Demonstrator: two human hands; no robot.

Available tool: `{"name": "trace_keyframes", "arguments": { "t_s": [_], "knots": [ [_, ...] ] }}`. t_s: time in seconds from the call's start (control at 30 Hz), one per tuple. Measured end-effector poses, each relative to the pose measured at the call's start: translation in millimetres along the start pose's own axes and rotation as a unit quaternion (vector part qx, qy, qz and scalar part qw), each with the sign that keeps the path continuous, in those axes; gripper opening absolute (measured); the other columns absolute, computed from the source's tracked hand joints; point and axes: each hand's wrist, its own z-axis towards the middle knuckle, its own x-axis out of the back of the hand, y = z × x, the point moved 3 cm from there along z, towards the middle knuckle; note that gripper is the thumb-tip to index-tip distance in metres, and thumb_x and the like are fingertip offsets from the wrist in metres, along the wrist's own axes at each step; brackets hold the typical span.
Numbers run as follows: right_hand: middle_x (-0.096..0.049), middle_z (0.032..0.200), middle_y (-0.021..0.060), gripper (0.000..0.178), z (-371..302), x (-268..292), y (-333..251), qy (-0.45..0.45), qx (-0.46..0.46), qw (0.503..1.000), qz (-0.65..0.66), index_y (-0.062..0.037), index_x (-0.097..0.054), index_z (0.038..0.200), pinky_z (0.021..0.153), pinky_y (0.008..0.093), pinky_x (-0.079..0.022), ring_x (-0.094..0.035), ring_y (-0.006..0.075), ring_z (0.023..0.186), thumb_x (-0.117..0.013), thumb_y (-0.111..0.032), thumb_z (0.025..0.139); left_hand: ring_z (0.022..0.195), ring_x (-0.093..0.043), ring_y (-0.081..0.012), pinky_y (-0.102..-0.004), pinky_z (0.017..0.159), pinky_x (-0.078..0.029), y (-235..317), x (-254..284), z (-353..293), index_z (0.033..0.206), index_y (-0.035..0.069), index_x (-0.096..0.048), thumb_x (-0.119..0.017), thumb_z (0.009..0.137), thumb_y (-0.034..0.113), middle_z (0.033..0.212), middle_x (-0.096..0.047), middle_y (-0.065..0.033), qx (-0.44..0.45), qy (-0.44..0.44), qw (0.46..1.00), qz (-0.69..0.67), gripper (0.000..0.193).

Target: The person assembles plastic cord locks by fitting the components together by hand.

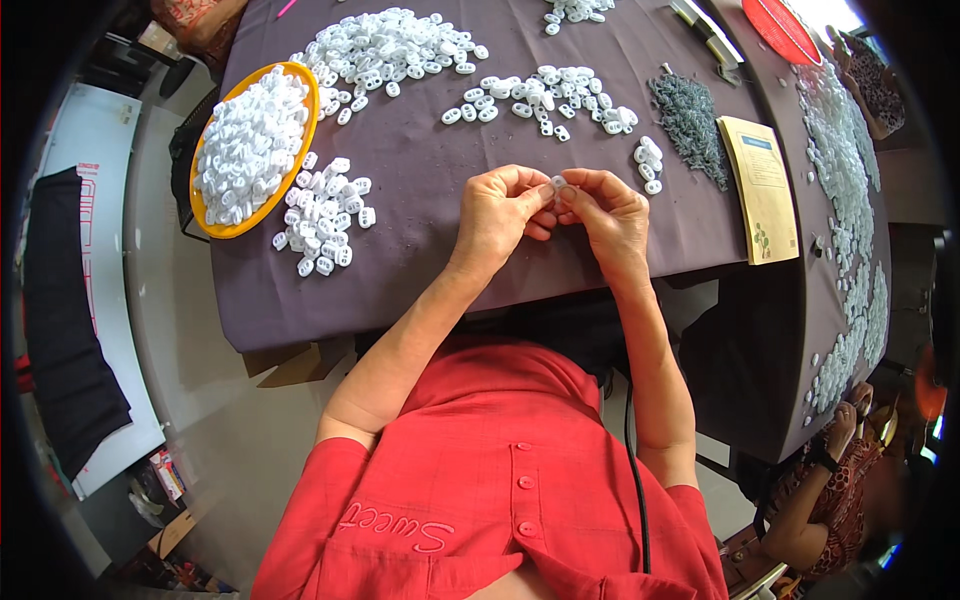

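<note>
Between my two hands, over the table's near edge, is a small white plastic cord-lock-like piece (558,182) with a hole in it. My left hand (497,212) pinches it from the left with thumb and forefinger. From the right, thumb and forefinger of my right hand (612,215) close on it too. My fingertips cover most of the piece. Just beyond my right hand lies a short row of similar white pieces (648,163). A loose group of white two-holed pieces (565,95) lies farther out, with a larger heap (385,48) at the far left.
A yellow-rimmed basket (212,228) full of white pieces stands at the left, a smaller pile (325,218) beside it. At right are a heap of small grey pieces (688,120) and a tan notebook (765,195). Another table (800,330) bears many pale pieces, near a co-worker's arm (805,500).
</note>
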Motion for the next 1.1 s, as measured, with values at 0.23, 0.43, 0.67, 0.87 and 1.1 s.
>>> {"name": "trace_keyframes", "arguments": {
  "t_s": [0.23, 0.43, 0.67, 0.87, 1.1],
  "knots": [
    [-0.064, 0.079, 0.0041, 0.013, 1.3, 1.1, 2.3, 0.006, 0.026, 1.0, 0.008, 0.0014, -0.063, 0.093, 0.06, 0.019, -0.049, -0.058, 0.0066, 0.066, -0.06, -0.001, 0.081, 0.059, -0.062, -0.0108, -0.0174, 0.043, -0.046, -0.4, 2.2, 5.9, 0.089, -0.001, -0.063, -0.063, 0.081, 0.011, 0.075, -0.065, -0.0075, 0.045, -0.033, 0.998, 0.012, 0.014],
    [-0.062, 0.075, 0.0005, 0.012, -0.5, -0.4, 0.4, -0.005, 0.048, 0.998, -0.043, 0.0012, -0.063, 0.094, 0.06, 0.018, -0.047, -0.056, 0.0043, 0.065, -0.059, 0.0, 0.082, 0.063, -0.064, -0.0133, -0.0211, 0.047, -0.051, 1.9, 0.1, 4.6, 0.09, -0.001, -0.064, -0.061, 0.083, 0.011, 0.077, -0.066, -0.0086, 0.044, -0.041, 0.998, -0.013, 0.014],
    [-0.057, 0.09, -0.0001, 0.024, -6.6, -0.9, -12.2, -0.047, 0.147, 0.977, -0.148, 0.0006, -0.059, 0.103, 0.059, 0.0183, -0.044, -0.054, 0.0054, 0.073, -0.061, 0.001, 0.079, 0.063, -0.063, -0.0128, -0.0221, 0.051, -0.051, -0.9, -3.5, 5.7, 0.091, 0.001, -0.064, -0.06, 0.084, 0.01, 0.077, -0.065, -0.0061, 0.049, -0.012, 0.999, -0.021, 0.013],
    [-0.056, 0.087, 0.0088, 0.032, -2.4, -7.4, -16.4, 0.011, 0.227, 0.938, -0.263, -0.0005, -0.06, 0.097, 0.057, 0.0272, -0.047, -0.058, 0.0184, 0.067, -0.061, 0.002, 0.065, 0.068, -0.062, -0.012, -0.0239, 0.056, -0.052, -0.4, -6.7, 5.8, 0.091, 0.001, -0.064, -0.059, 0.085, 0.013, 0.08, -0.064, -0.0053, 0.034, -0.009, 0.999, -0.014, 0.014],
    [-0.057, 0.087, 0.0103, 0.027, -0.2, -4.4, -15.5, -0.028, 0.244, 0.931, -0.272, -0.0009, -0.061, 0.094, 0.059, 0.0292, -0.048, -0.06, 0.0226, 0.071, -0.059, 0.003, 0.067, 0.068, -0.062, -0.0114, -0.0247, 0.054, -0.052, 3.8, -4.0, 9.1, 0.09, 0.002, -0.063, -0.058, 0.086, 0.019, 0.08, -0.064, -0.005, 0.094, -0.05, 0.994, 0.012, 0.019]
  ]
}}
